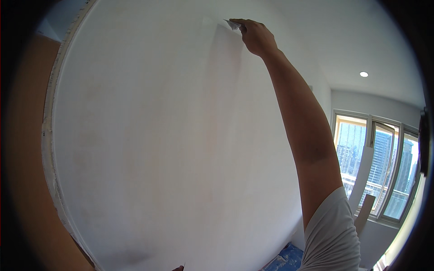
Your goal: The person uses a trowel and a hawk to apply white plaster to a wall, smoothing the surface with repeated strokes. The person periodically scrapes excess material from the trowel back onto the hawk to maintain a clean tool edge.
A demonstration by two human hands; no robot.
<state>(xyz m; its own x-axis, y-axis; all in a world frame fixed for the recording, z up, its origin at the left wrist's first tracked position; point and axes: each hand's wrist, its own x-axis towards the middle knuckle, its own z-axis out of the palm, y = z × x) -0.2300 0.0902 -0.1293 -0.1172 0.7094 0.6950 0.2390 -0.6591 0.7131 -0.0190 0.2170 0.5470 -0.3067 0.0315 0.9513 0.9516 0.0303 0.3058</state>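
A white wall [149, 135] fills most of the view, patchy with pale beige tones, and a faint darker band runs down it from near its top. The white ceiling [361, 36] spreads over the upper right. The right arm [300, 117] rises from the lower right in one long, nearly straight reach, leaning leftward as it climbs, with the elbow only slightly bent and the hand well above it. A brown surface [25, 158] stands beyond the wall's left edge, and a window [379, 153] with tall buildings outside sits at the right. A pale grey short sleeve [332, 235] covers the upper arm, next to a stained blue sheet [287, 258] low down. The right hand [258, 37] points up and left, back of the hand showing, its visible fingers together and clamped on a scraper [233, 25]. That flat tool is at the wall's upper part, just above the darker band; whether its edge touches cannot be told. A round ceiling light [364, 74] glows at the right. Of the left hand [179, 268], only a sliver shows at the lower edge; its finger state and grip cannot be told.
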